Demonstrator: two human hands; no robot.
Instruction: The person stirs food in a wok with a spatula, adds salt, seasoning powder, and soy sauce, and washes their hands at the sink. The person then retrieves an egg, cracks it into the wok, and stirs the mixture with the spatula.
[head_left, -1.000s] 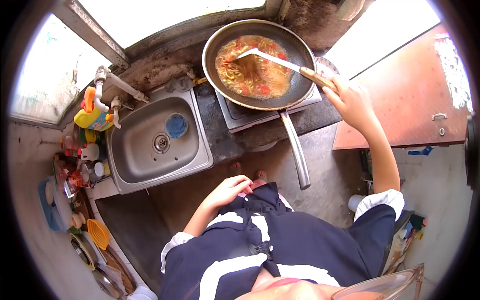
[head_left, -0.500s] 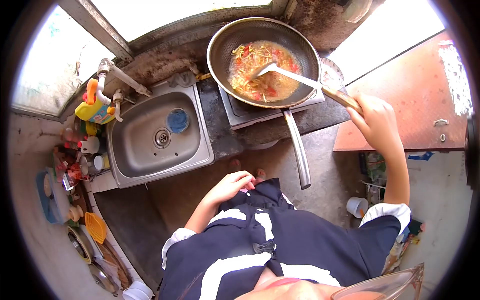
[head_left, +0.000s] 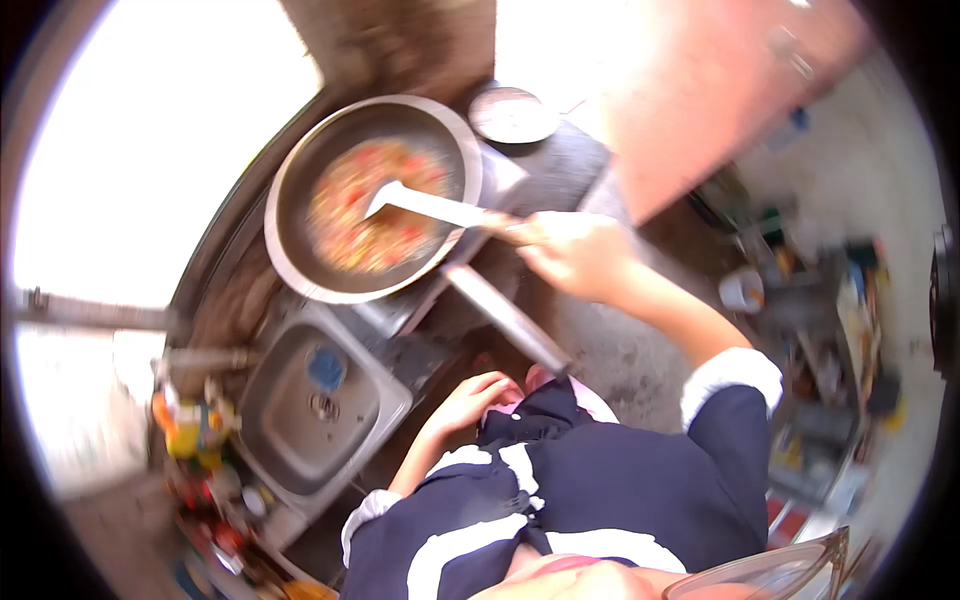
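A deep wok sits on the stove, with red and yellow food in liquid inside it. My right hand is closed round the wooden handle of a spatula, whose white blade rests in the food. The wok's metal handle points toward my body, and neither hand touches it. My left hand lies in front of my waist by the dark clothing, its fingers bent together; what they hold, if anything, is hidden.
A steel sink with a blue round thing in it is left of the stove. A plate stands behind the wok's right side. Bottles crowd the left edge; a reddish board is at upper right.
The view has swung round, so the wok and sink appear farther left and tilted. The spatula remains in my right hand. The picture is more blurred.
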